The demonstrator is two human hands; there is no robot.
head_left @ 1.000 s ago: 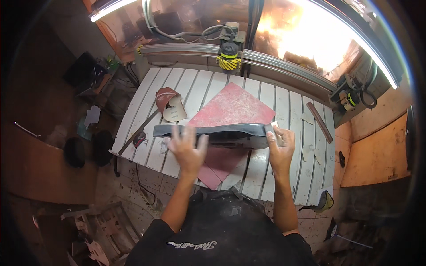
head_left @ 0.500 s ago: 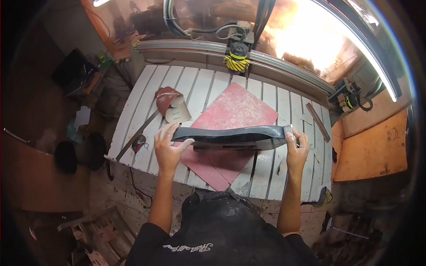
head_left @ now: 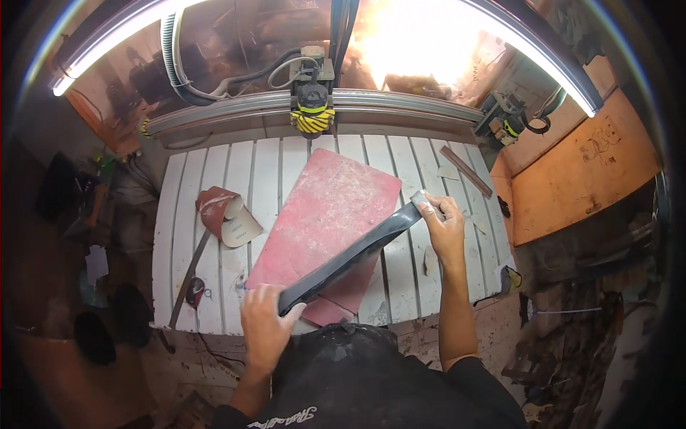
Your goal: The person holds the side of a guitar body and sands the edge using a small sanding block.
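A long, narrow black panel [head_left: 350, 259] with a smooth, slightly curved upper face is held between my hands, slanting from lower left to upper right. My left hand [head_left: 266, 323] grips its near left end, thumb on the close side and fingers over the far side. At the far right end my right hand [head_left: 446, 230] is closed, the thumb pressing a small grey pad or folded piece [head_left: 419, 198] against the panel; its kind is unclear. Beneath the panel a worn pink sheet [head_left: 329, 207] lies askew on the white slatted table [head_left: 401, 289].
A curled reddish-brown sandpaper sheet [head_left: 216, 209] sits at left, near a dark flat strip [head_left: 187, 277] and a red-and-black tape measure [head_left: 194, 292]. At back right lies a brown strip [head_left: 466, 171]. A metal gantry rail [head_left: 243, 107] with a tool head [head_left: 312, 99] spans the back.
The panel has swung from nearly level to a steep slant. My left hand has come nearer to my body with its end, and the whole view has shifted.
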